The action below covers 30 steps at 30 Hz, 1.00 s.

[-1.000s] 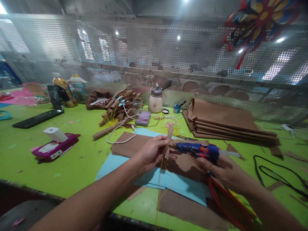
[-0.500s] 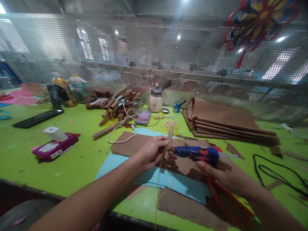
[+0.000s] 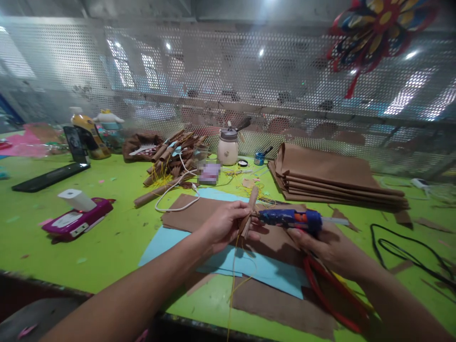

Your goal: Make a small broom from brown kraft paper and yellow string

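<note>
My left hand (image 3: 231,223) pinches a small folded strip of brown paper (image 3: 254,197), and yellow string (image 3: 233,285) hangs down from it. In my right hand (image 3: 320,242) is a blue hot glue gun (image 3: 288,218), its tip pointing left and at or close to the brown paper. A clear glue stick (image 3: 335,221) sticks out of its back end. Beneath my hands lie brown paper sheets (image 3: 192,211) on light blue paper (image 3: 160,249). Red-handled scissors (image 3: 335,299) seem to lie under my right forearm, partly hidden by it.
A green table (image 3: 107,256) carries a pile of rolled brown paper (image 3: 171,156), a stack of folded brown paper (image 3: 331,175), a jar (image 3: 228,147), a purple power strip (image 3: 78,221) with a white plug, a phone (image 3: 52,176) and a black cord (image 3: 399,251). A perforated metal screen (image 3: 213,71) stands behind.
The camera view has shifted slightly. The brown paper strip has turned a little in my left hand, whose fingers now show beneath it. The glue gun stays at the paper.
</note>
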Available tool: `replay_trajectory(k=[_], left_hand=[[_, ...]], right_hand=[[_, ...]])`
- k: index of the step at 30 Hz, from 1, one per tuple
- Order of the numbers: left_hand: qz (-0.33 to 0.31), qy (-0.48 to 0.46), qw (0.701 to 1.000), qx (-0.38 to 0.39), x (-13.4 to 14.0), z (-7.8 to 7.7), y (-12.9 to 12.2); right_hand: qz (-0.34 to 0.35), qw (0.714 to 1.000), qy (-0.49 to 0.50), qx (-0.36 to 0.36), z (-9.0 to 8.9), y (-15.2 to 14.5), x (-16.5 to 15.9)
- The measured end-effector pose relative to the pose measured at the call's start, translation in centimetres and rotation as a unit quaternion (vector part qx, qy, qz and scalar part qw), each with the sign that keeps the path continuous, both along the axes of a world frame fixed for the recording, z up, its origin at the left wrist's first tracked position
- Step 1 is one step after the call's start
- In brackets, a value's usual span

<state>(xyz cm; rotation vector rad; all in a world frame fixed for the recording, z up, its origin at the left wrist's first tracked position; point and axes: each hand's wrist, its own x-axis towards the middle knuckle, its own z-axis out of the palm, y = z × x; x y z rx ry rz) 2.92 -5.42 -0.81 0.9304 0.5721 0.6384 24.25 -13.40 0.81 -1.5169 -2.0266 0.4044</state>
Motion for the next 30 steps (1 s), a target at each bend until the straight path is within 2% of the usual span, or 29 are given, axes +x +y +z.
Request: replay_trajectory(k=[10,20,30], left_hand=[[-0.001,0.003,1.0,0.001,-0.03,0.1,-0.1],[0.0,-0.001,1.0,-0.028,-0.05,0.51,-0.17],[-0.005,0.016,1.0,-0.003,0.0,0.26,-0.13]], right_hand=[[-0.019,1.0,0.002,0.004,-0.07,0.04,0.05],[0.026,0.999,0.013,-0.022,0.12,-0.41,0.04],[0.001,1.0,0.014,0.015,0.2,-0.13,-0.08]])
